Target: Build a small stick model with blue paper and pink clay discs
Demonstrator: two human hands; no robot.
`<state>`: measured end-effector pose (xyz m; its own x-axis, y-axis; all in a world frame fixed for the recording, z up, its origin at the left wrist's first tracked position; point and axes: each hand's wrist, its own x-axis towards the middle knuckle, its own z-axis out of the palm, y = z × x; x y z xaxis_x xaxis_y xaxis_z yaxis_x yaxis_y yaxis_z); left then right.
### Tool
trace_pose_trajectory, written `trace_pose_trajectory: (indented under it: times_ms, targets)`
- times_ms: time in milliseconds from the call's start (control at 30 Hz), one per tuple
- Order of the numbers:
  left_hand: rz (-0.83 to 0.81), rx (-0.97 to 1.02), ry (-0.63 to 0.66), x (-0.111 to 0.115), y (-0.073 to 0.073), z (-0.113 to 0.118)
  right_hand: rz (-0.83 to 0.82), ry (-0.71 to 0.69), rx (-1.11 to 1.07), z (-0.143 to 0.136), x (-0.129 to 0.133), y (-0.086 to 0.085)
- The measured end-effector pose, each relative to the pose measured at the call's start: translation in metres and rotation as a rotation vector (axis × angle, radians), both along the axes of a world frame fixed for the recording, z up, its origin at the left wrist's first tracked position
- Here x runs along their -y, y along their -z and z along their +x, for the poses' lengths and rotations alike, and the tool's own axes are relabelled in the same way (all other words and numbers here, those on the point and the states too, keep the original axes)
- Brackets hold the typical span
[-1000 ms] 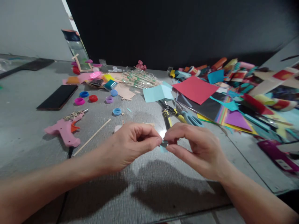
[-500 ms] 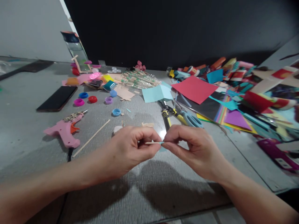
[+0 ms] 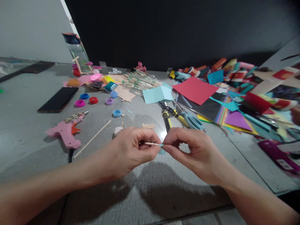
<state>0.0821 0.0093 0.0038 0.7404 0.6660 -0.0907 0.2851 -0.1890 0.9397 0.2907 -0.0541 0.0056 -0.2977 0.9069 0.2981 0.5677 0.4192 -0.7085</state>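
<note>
Near the middle of the table, my left hand (image 3: 131, 153) pinches a thin wooden stick (image 3: 152, 143) between thumb and fingers. A bit of light blue paper (image 3: 161, 145) is at the stick's right end. My right hand (image 3: 194, 153) has thumb and fingertips closed on that blue end, facing my left fingertips. Black-and-yellow pliers (image 3: 167, 118) and blue-handled scissors (image 3: 193, 121) lie just beyond my hands. A pink glue gun (image 3: 67, 131) and a longer wooden stick (image 3: 92, 139) lie to the left.
Bottle caps (image 3: 93, 100), a phone (image 3: 58, 99) and a water bottle (image 3: 77, 50) stand or lie at the left. Wrapped sticks (image 3: 140, 78) lie at the back. Red paper (image 3: 195, 90), coloured sheets (image 3: 236, 120) and a purple tool (image 3: 277, 154) are at the right.
The stick between my hands has tilted slightly, its right end a little lower. My right hand has shifted down slightly. At the far right edge, part of what looks like another hand has appeared.
</note>
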Motion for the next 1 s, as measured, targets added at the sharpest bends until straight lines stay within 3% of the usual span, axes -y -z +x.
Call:
trace_pose_trajectory:
  times_ms: [167,400,600,833,1000]
  targets:
    - [-0.113,-0.031,0.005,-0.0007,-0.0030,0.0002,-0.050,0.012,-0.011,-0.0022,0.0025,-0.0038]
    - [-0.053,-0.056,0.015,0.0011,-0.0022,-0.0012,-0.142,0.027,-0.081,-0.0021,0.0043,-0.0066]
    - [0.072,-0.013,0.035,-0.0007,-0.0071,-0.0013,-0.125,0.039,-0.079,-0.0024,0.0038,-0.0044]
    - [0.054,0.001,0.045,-0.0026,-0.0064,-0.0002,-0.132,0.053,-0.117,-0.0045,0.0017,-0.0025]
    - [0.056,0.054,-0.014,0.0001,-0.0045,0.0019,-0.266,0.092,-0.232,-0.0065,0.0001,0.0007]
